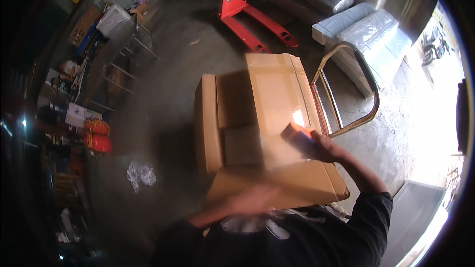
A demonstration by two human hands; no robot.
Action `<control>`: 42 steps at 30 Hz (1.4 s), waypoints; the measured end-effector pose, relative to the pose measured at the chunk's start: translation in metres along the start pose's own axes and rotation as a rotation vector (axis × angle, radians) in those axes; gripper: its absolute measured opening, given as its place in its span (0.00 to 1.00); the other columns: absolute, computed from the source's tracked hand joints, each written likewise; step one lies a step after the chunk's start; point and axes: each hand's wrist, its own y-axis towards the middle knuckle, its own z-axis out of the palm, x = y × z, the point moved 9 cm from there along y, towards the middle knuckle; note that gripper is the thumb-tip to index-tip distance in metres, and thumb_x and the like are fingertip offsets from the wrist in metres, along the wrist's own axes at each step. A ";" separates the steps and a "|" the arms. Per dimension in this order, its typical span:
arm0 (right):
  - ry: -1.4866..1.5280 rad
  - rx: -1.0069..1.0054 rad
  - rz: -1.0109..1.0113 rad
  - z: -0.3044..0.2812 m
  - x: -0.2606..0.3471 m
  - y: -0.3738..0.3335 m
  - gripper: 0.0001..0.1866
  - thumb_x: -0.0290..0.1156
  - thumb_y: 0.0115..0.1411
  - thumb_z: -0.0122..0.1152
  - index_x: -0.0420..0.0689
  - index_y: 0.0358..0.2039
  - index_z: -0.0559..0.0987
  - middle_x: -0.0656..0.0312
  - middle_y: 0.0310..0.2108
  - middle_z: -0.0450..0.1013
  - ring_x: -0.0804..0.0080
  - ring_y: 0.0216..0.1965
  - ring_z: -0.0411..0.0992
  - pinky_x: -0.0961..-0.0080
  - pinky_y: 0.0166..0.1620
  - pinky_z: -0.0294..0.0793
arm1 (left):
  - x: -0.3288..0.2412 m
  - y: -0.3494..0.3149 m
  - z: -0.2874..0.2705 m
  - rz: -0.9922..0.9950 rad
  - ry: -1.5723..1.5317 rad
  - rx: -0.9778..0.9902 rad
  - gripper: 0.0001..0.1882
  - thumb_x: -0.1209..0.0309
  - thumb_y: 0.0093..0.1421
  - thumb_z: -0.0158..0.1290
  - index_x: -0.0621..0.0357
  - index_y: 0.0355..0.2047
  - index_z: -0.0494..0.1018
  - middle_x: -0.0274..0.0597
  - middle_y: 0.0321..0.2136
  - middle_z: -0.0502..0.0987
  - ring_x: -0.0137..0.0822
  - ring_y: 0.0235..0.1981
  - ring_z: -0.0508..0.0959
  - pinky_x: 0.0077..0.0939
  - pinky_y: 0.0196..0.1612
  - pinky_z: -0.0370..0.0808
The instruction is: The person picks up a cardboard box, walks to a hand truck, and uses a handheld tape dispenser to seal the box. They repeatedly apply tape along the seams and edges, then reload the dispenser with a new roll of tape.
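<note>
A large brown cardboard box point(279, 89) stands before me. Its right flap lies folded inward, its left flap point(210, 118) stands up, and the left part of its inside shows. My right hand point(324, 147) is closed around an orange and blue tape dispenser point(302, 132), blurred by motion, just over the right flap. My left hand point(255, 200) is also blurred, held flat with its fingers stretched out over the near flap point(297, 183). Whether it touches the cardboard I cannot tell.
Beyond the box sits a red pallet jack point(240, 12). A metal trolley handle point(371, 79) rises at the right, near plastic-wrapped furniture point(368, 32). Crumpled clear plastic point(140, 175) lies on the floor at the left. A cluttered bench and red-orange equipment point(99, 141) line the left side.
</note>
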 end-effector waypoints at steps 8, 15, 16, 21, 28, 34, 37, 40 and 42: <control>0.213 -0.218 0.429 -0.062 -0.065 -0.058 0.32 0.32 0.59 0.76 0.39 0.59 0.68 0.62 0.41 0.75 0.76 0.41 0.74 0.74 0.46 0.77 | -0.038 0.019 0.010 0.001 0.105 0.069 0.41 0.41 0.71 0.42 0.58 0.73 0.55 0.66 0.70 0.58 0.62 0.72 0.58 0.51 0.72 0.58; 0.553 -0.581 0.382 -0.103 -0.061 -0.154 0.32 0.38 0.57 0.77 0.39 0.55 0.72 0.63 0.40 0.74 0.78 0.38 0.74 0.76 0.41 0.76 | -0.071 0.014 -0.017 0.294 0.512 -0.433 0.23 0.63 0.67 0.52 0.68 0.56 0.72 0.59 0.50 0.80 0.54 0.50 0.82 0.42 0.54 0.80; 0.559 -0.635 0.383 -0.108 -0.067 -0.164 0.31 0.37 0.58 0.77 0.39 0.55 0.72 0.63 0.39 0.75 0.78 0.38 0.74 0.76 0.41 0.77 | -0.068 0.010 -0.032 0.307 0.477 -0.563 0.20 0.66 0.66 0.54 0.68 0.53 0.74 0.55 0.45 0.82 0.52 0.46 0.84 0.41 0.50 0.82; 0.554 -0.942 0.432 -0.102 -0.105 -0.212 0.22 0.36 0.61 0.73 0.41 0.49 0.74 0.65 0.33 0.75 0.77 0.35 0.75 0.76 0.40 0.76 | -0.017 0.024 -0.110 0.130 0.441 -0.919 0.06 0.69 0.65 0.55 0.58 0.33 0.74 0.45 0.25 0.78 0.46 0.26 0.79 0.42 0.31 0.75; 0.669 -1.051 0.429 -0.040 -0.121 -0.227 0.18 0.40 0.64 0.68 0.41 0.47 0.77 0.68 0.36 0.76 0.80 0.36 0.74 0.78 0.44 0.72 | 0.011 0.045 -0.166 -0.053 0.329 -1.093 0.14 0.59 0.69 0.54 0.56 0.33 0.74 0.44 0.27 0.77 0.47 0.33 0.78 0.43 0.39 0.71; 0.641 -0.776 0.469 -0.046 -0.154 -0.178 0.27 0.34 0.61 0.70 0.38 0.57 0.72 0.62 0.42 0.77 0.76 0.42 0.76 0.72 0.45 0.76 | -0.050 0.002 -0.072 0.200 0.516 -0.780 0.15 0.56 0.61 0.59 0.55 0.35 0.75 0.39 0.31 0.74 0.41 0.34 0.76 0.35 0.37 0.74; -0.033 -0.551 0.432 -0.068 -0.191 -0.114 0.33 0.38 0.57 0.74 0.36 0.54 0.67 0.48 0.44 0.77 0.54 0.44 0.79 0.61 0.48 0.76 | -0.064 -0.001 -0.027 0.251 0.485 -0.565 0.13 0.63 0.57 0.60 0.58 0.37 0.76 0.38 0.31 0.73 0.38 0.34 0.76 0.31 0.36 0.75; -0.288 -0.179 0.572 -0.019 -0.265 -0.054 0.35 0.44 0.56 0.74 0.39 0.50 0.62 0.39 0.43 0.77 0.35 0.48 0.75 0.48 0.45 0.75 | -0.073 -0.001 -0.009 0.257 0.418 -0.538 0.13 0.66 0.56 0.59 0.61 0.38 0.76 0.37 0.30 0.73 0.36 0.34 0.76 0.30 0.36 0.75; -0.344 -0.032 0.397 0.033 -0.287 -0.026 0.34 0.45 0.57 0.72 0.38 0.52 0.63 0.41 0.40 0.77 0.38 0.42 0.76 0.46 0.45 0.73 | -0.077 -0.004 -0.007 0.222 0.424 -0.573 0.12 0.67 0.56 0.59 0.61 0.38 0.76 0.36 0.29 0.72 0.35 0.35 0.76 0.30 0.37 0.76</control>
